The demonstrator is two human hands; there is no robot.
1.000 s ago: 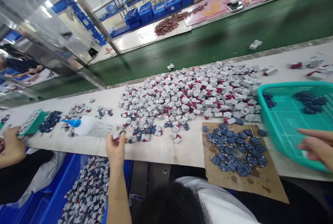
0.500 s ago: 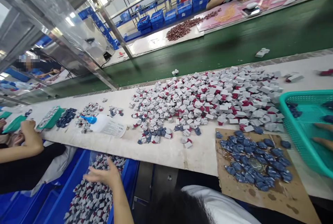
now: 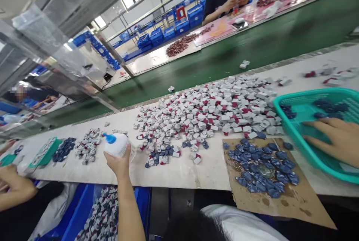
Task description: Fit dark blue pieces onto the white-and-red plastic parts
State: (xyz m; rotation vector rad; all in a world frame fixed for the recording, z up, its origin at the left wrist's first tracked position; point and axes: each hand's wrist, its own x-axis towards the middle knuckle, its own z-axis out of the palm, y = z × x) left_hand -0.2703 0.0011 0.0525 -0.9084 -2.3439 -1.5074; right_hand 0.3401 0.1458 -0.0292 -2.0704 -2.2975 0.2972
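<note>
My left hand (image 3: 120,163) is wrapped around a white plastic squeeze bottle (image 3: 114,147) with a blue nozzle, which leans over the table. In the green basket (image 3: 291,142) my right hand (image 3: 335,139) lies palm down with its fingers stretched and apart, close to several dark blue pieces (image 3: 327,105). Between the two hands, wet-looking dark blue pieces (image 3: 254,160) are spread on a stained cardboard sheet (image 3: 297,207). Behind them is a big heap of white and dark red pieces (image 3: 207,110).
A blue crate (image 3: 81,211) of mixed pieces stands below the table edge at left. Farther left are a co-worker's arm (image 3: 17,188), another green basket (image 3: 46,155) and small piles. A green belt (image 3: 224,58) runs behind the table; another person (image 3: 221,5) works beyond it.
My left hand has moved from above the blue crate up to the table and closed around the bottle. My right hand shows more fully in the basket as the view shifted right.
</note>
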